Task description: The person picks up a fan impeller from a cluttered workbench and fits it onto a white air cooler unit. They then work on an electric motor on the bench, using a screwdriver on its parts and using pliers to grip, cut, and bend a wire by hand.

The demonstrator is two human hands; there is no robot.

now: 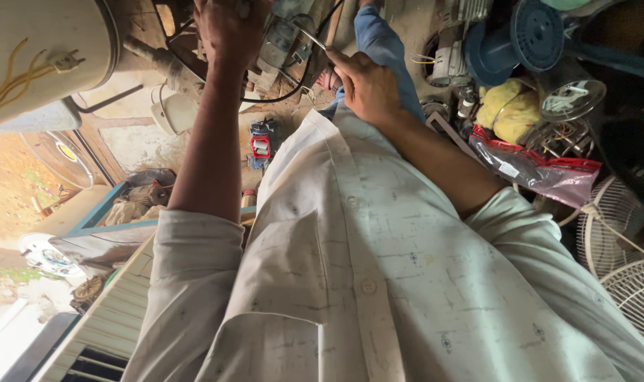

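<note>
My left hand [226,28] reaches to the top edge and is closed around a grey metal motor-like part [279,42] on the ground; its fingers are partly cut off by the frame. My right hand [368,85] grips a thin metal rod-like tool [311,39], whose tip points at that same part. A black cable [293,88] loops under the part between the two hands. My pale patterned shirt [378,269] fills the lower frame and my blue trouser leg [382,42] lies behind the right hand.
A white drum [46,49] with a yellow wire and plug is at top left. On the right are a blue round housing [527,35], yellow cloth [509,110], a red-edged plastic bag [541,170] and white fan guards [619,240]. A small blue-and-red device [263,143] lies mid-left.
</note>
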